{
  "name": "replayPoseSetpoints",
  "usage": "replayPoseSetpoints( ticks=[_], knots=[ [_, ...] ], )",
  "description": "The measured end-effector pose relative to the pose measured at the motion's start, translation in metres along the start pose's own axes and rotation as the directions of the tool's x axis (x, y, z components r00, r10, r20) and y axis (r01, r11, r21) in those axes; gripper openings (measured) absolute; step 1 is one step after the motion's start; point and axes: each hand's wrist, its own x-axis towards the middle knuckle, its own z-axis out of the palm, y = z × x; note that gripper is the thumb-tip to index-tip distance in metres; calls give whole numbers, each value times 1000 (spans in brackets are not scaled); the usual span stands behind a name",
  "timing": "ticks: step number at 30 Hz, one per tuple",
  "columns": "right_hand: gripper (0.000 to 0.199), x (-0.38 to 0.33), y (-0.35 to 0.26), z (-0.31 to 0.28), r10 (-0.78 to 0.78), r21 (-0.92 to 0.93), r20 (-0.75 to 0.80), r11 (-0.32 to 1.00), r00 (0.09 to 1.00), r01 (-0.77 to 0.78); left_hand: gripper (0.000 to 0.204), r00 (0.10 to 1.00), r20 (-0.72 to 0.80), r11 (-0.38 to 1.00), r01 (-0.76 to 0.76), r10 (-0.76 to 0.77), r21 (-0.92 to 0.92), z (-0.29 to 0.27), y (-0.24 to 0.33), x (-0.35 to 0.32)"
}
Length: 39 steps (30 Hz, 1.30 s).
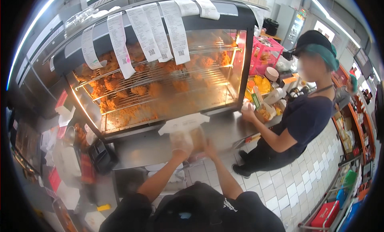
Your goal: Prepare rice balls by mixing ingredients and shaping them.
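Observation:
A pale takeaway box (185,124) with its flaps spread is over the steel counter, in front of the heated display case. My left hand (181,147), in what looks like a clear plastic glove, grips its near left side. On the box's right side, my right hand (209,148) holds its edge, the fingers smeared by motion. Haze and blur hide what the box contains. Behind the glass of the display case (236,76), pieces of fried chicken (112,83) lie on wire racks and on the bottom tray.
Long paper receipts (176,32) hang from the case's top. To the right, a co-worker (308,112) in a dark cap stands by the counter (132,152), holding a small white thing. Pink crates (266,52) and food trays are beyond. A black container (101,154) sits at the left.

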Motion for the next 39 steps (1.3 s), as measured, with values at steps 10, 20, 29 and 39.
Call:
replayPoseSetpoints(
  ticks=[10,20,29,39],
  knots=[
    [61,-5,-36,-25,170,87,145,979,975,-184,28,996,-22,996,-87,87,-8,-15,11,-21],
    [41,28,-85,-77,91,97,-213,993,973,-72,37,985,119,977,-146,129,153,-58,30,-3],
    [18,306,-67,-334,-121,-159,-447,986,887,54,27,964,-41,916,238,-265,-323,-66,76,34],
    [15,479,173,-276,-189,-861,343,328,920,388,19,798,-229,822,569,-558,-18,-76,72,0]
  ],
)
